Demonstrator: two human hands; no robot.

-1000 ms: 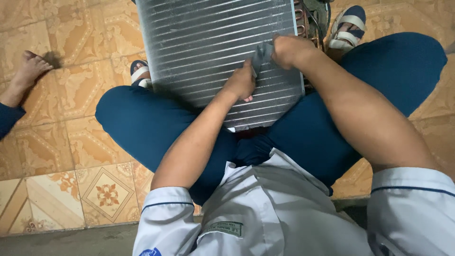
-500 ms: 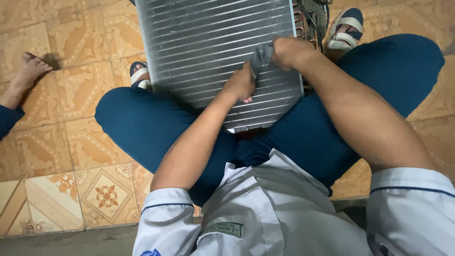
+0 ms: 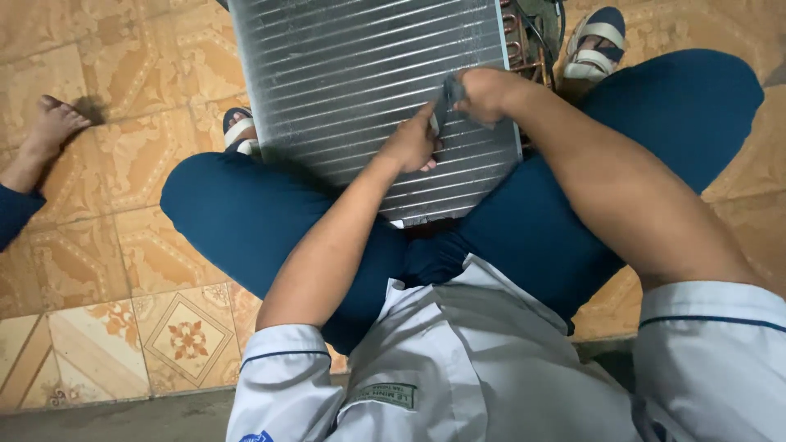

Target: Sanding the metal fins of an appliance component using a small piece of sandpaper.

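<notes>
The right hand (image 3: 485, 92) is clenched around a small grey tool (image 3: 447, 100), probably a comb or brush, though too little of it shows to be sure, and presses it against the finned coil panel (image 3: 360, 74). The left hand (image 3: 412, 145) lies just below and to the left of the tool, fingers curled with their tips resting on the fins, grasping nothing. The panel leans between the person's knees, its fin rows running slightly uphill from left to right, so the tool sits across them near the panel's right edge; the right hand is the nearer one. Copper tube bends (image 3: 524, 41) show beyond that edge. A sandalled foot (image 3: 598, 45) rests right of the panel, and another person's bare foot (image 3: 51, 131) stands well to its left on the patterned tile floor (image 3: 123, 245).
</notes>
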